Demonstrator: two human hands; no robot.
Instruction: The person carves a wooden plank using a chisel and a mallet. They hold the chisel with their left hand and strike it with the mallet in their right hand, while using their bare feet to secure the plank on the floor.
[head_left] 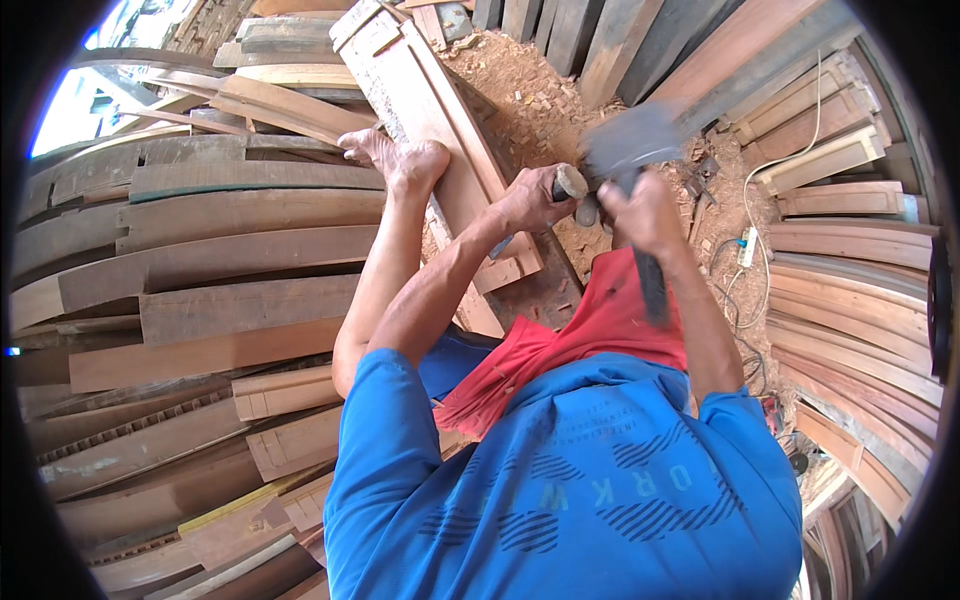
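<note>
My left hand [532,200] is closed around a chisel [568,184], its pale, worn handle end pointing up to the right. The metal blade [500,245] shows below the fist, against a pale wooden board [468,205] with grooved edges. My right hand [645,215] grips the dark handle [651,285] of a mallet-like tool whose broad grey head [632,138] is smeared by motion. That head is beside the chisel's handle end; whether they touch I cannot tell. My bare left foot [400,160] rests on the board.
Stacked planks [250,250] fill the left side. Upright timbers [600,45] stand at the far side, with more boards [850,300] piled at right. Wood chips [530,90] cover the floor. A white cord [757,180] runs to a white socket block [748,247]. Red cloth [600,310] covers my lap.
</note>
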